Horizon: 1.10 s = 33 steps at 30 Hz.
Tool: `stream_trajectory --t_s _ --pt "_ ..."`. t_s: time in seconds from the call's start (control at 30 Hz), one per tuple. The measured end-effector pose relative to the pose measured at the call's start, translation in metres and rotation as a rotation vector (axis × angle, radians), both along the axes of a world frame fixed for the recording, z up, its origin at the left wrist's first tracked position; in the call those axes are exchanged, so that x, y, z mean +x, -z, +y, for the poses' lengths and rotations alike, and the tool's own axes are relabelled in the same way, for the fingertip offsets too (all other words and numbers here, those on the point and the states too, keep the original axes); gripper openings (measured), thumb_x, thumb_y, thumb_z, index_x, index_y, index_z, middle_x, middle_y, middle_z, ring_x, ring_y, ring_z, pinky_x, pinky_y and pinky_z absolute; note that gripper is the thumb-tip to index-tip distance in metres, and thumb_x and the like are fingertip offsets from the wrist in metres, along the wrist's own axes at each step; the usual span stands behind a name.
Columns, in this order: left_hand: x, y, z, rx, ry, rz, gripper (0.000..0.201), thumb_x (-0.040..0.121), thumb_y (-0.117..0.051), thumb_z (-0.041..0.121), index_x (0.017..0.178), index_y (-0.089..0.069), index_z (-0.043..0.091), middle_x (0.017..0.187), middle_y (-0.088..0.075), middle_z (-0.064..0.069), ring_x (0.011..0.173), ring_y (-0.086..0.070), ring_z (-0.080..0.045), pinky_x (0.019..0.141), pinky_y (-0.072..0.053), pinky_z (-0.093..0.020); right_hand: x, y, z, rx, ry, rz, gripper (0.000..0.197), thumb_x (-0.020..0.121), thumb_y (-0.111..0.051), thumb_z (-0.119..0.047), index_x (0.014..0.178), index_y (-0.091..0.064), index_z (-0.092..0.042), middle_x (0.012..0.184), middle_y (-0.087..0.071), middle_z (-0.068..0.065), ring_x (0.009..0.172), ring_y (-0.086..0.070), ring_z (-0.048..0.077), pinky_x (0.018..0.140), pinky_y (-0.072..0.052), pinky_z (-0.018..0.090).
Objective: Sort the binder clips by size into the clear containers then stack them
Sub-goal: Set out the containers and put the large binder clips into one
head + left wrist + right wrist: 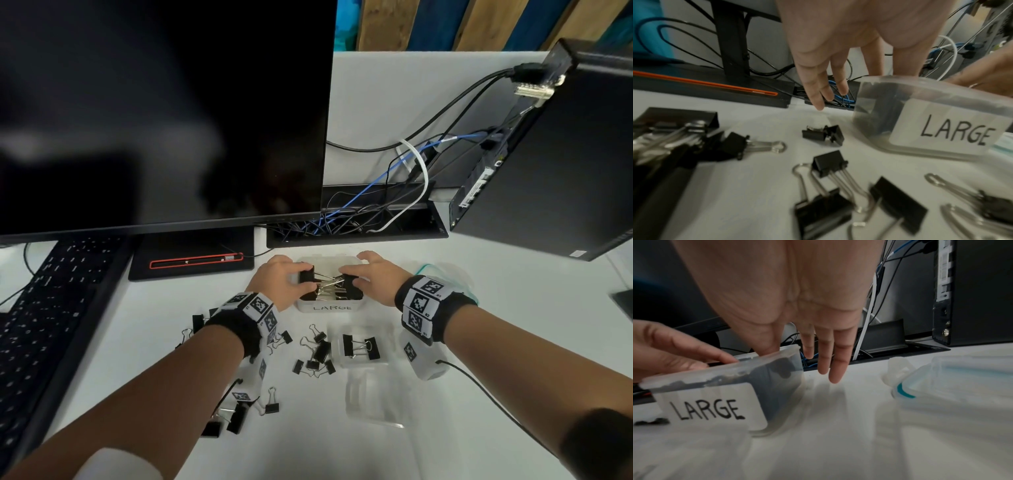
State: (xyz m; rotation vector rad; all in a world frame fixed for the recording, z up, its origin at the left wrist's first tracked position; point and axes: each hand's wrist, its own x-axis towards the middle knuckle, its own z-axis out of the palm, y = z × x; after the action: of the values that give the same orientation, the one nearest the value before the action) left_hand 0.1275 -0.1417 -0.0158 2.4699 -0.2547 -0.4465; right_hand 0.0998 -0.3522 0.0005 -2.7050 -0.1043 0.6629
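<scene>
A clear container labelled LARGE (332, 307) (941, 129) (711, 408) stands mid-desk and holds large black binder clips (329, 282). My left hand (282, 277) (838, 40) is at its left side. Its thumb and forefinger reach inside and pinch a large clip (306, 272), while the other fingers hang straight outside. My right hand (376, 274) (787, 288) is at the right side, thumb inside on another large clip (352, 286), fingers straight outside the wall. Several smaller loose clips (317, 353) (828, 164) lie nearer me.
A second clear container (387, 337) with two clips stands right of the loose pile, and an empty one (373, 401) is nearer still. A teal-sealed lid (962, 378) lies to the right. A monitor (164, 113), keyboard (51, 308), cable tray (356, 219) and PC tower (555, 164) line the back.
</scene>
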Motion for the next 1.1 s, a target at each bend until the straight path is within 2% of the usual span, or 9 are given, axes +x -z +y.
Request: stream_trajectory --t_s 0.07,0.17,0.27,0.47,0.6,0.73,0.87,1.1 --pt "0.0 0.001 0.001 -0.042 -0.012 0.002 0.041 0.081 -0.068 0.039 0.121 -0.061 0.034 0.123 -0.049 0.003 0.112 -0.048 -0.013 0.09 -0.039 -0.023 0.0 0.0 0.0 -0.014 -0.004 0.019 0.041 0.1 -0.037 -0.021 0.139 -0.041 -0.033 0.147 -0.029 0.009 0.13 -0.04 0.027 0.109 -0.028 0.029" --pt "-0.001 0.004 0.001 -0.065 -0.033 0.013 0.04 0.08 -0.069 0.038 0.119 -0.062 0.033 0.119 -0.051 0.004 0.11 -0.049 -0.013 0.093 -0.041 -0.026 0.002 0.002 0.002 -0.02 0.002 0.039 0.041 0.101 -0.034 -0.022 0.139 -0.04 -0.032 0.135 -0.041 0.011 0.124 -0.044 0.028 0.105 -0.032 0.03" --pt "-0.002 0.006 -0.001 -0.046 -0.032 -0.002 0.04 0.082 -0.067 0.038 0.12 -0.061 0.032 0.122 -0.049 0.004 0.112 -0.048 -0.012 0.094 -0.042 -0.026 0.002 0.003 0.003 -0.018 0.012 0.04 0.041 0.1 -0.034 -0.021 0.139 -0.04 -0.031 0.129 -0.045 0.011 0.121 -0.046 0.027 0.102 -0.033 0.03" --pt "-0.004 0.009 -0.001 -0.024 0.014 -0.012 0.041 0.088 -0.06 0.037 0.128 -0.054 0.031 0.139 -0.04 0.003 0.127 -0.039 -0.015 0.106 -0.035 -0.029 -0.001 0.0 0.003 -0.014 0.01 0.037 0.04 0.101 -0.033 -0.023 0.14 -0.039 -0.03 0.135 -0.042 0.012 0.125 -0.044 0.027 0.106 -0.032 0.031" --pt "-0.005 0.007 0.004 0.016 0.022 -0.001 0.041 0.089 -0.056 0.039 0.13 -0.052 0.033 0.145 -0.034 0.005 0.134 -0.031 -0.017 0.111 -0.028 -0.033 -0.003 -0.009 0.001 -0.041 -0.027 0.06 0.046 0.097 -0.044 -0.031 0.142 -0.036 -0.03 0.146 -0.032 0.012 0.135 -0.033 0.028 0.11 -0.027 0.034" --pt "-0.004 0.007 0.006 0.046 0.008 -0.009 0.039 0.089 -0.057 0.039 0.128 -0.054 0.036 0.143 -0.036 0.006 0.131 -0.032 -0.017 0.11 -0.031 -0.035 0.001 -0.011 0.004 -0.095 -0.048 0.066 0.046 0.096 -0.048 -0.03 0.141 -0.038 -0.028 0.143 -0.037 0.012 0.132 -0.037 0.029 0.108 -0.031 0.036" --pt "-0.004 0.004 0.004 0.05 0.018 -0.016 0.04 0.088 -0.058 0.038 0.128 -0.055 0.033 0.138 -0.039 0.006 0.127 -0.036 -0.016 0.107 -0.034 -0.031 0.001 -0.009 0.007 -0.11 -0.041 0.06 0.046 0.096 -0.047 -0.029 0.141 -0.039 -0.027 0.142 -0.038 0.011 0.13 -0.039 0.029 0.107 -0.033 0.036" --pt "-0.007 0.0 0.01 -0.021 0.038 0.011 0.04 0.092 -0.052 0.037 0.132 -0.051 0.03 0.136 -0.04 0.005 0.123 -0.041 -0.015 0.103 -0.041 -0.036 -0.006 -0.008 0.009 -0.053 0.028 0.013 0.047 0.096 -0.047 -0.024 0.142 -0.037 -0.028 0.152 -0.026 0.01 0.139 -0.028 0.028 0.113 -0.024 0.036"
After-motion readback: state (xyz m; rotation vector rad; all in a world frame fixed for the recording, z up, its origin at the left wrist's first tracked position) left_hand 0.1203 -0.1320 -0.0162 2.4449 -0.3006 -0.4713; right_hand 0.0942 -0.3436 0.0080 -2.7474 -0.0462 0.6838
